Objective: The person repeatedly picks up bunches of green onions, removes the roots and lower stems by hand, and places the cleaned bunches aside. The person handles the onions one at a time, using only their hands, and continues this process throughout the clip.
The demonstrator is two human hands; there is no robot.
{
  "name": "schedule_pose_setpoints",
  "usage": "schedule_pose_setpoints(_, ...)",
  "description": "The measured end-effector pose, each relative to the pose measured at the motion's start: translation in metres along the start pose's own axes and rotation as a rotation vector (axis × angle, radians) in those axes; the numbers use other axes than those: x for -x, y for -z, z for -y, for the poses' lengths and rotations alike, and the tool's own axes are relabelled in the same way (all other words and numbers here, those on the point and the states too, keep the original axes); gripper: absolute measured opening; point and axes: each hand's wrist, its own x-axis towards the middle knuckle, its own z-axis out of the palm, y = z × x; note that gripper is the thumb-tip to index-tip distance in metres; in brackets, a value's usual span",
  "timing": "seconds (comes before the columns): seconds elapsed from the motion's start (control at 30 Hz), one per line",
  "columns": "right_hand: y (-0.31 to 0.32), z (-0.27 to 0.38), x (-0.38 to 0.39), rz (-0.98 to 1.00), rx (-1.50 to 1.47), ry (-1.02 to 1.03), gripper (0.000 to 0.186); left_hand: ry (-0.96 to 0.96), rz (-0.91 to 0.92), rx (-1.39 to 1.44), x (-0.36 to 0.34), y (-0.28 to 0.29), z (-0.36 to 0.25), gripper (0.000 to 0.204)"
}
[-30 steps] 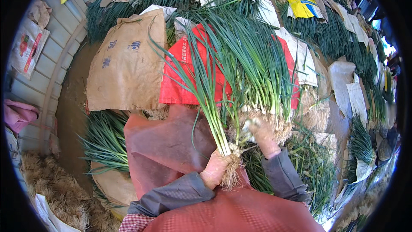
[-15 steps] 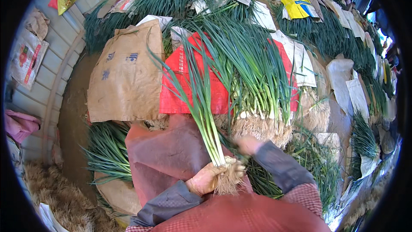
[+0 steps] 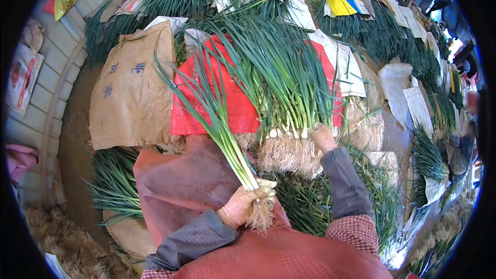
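At the left hand (image 3: 238,205): a small bundle of green onions (image 3: 231,150) is gripped in a closed fist at its white base, and roots are left hanging below the fingers.
Bundle's long axis: slanted, with the root end set at lower right and the leaf tips pointed ahead and to the left.
Onion pile (image 3: 289,88): laid ahead and to the right of the fist, its long axis run roughly away from the person; white bases and a thick fringe of roots (image 3: 289,157) are turned toward the body.
Right hand (image 3: 323,138): placed at the bases on the pile's right end, far nearer to them than the fist is; the fingers are seen bent, but whether a stalk is pinched cannot be told.
Edges: the pile is underlaid by a red sack (image 3: 240,111); on its left a brown sack (image 3: 132,103) is spread.
Room between the hands: bordered by the root fringe ahead, by loose leaves (image 3: 299,201) below, and by the red-brown apron (image 3: 181,181) near the fist.
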Motion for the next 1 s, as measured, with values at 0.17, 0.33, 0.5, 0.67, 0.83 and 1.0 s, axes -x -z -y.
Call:
schedule_pose_setpoints(0.17, 0.035, 0.084, 0.088, 0.102, -0.182, 0.005, 0.038, -0.012, -0.085, -0.21, -0.015, -0.004, 0.018, 0.03)
schedule_pose_setpoints(0.33, -0.003, 0.089, 0.129, 0.032, -0.666, -0.034, 0.02, 0.022, -0.053, -0.326, -0.031, -0.003, 0.049, 0.023)
schedule_pose_setpoints(0.5, 0.031, 0.096, 0.176, 0.078, -0.909, -0.211, 0.017, 0.056, -0.107, -0.199, -0.029, -0.007, 0.045, 0.014)
schedule_pose_setpoints(0.67, 0.058, 0.091, 0.218, 0.209, -1.488, 0.114, 0.021, 0.038, -0.194, -0.17, -0.03, -0.007, 0.041, 0.011)
schedule_pose_setpoints(0.83, 0.027, 0.085, 0.191, 0.367, -0.933, -0.024, 0.024, 0.114, -0.097, -0.083, -0.021, -0.016, 0.036, 0.015)
schedule_pose_setpoints(1.0, 0.018, 0.1, 0.185, 0.489, -0.722, 0.014, 0.024, 0.177, -0.106, 0.111, -0.014, -0.006, 0.029, 0.035)
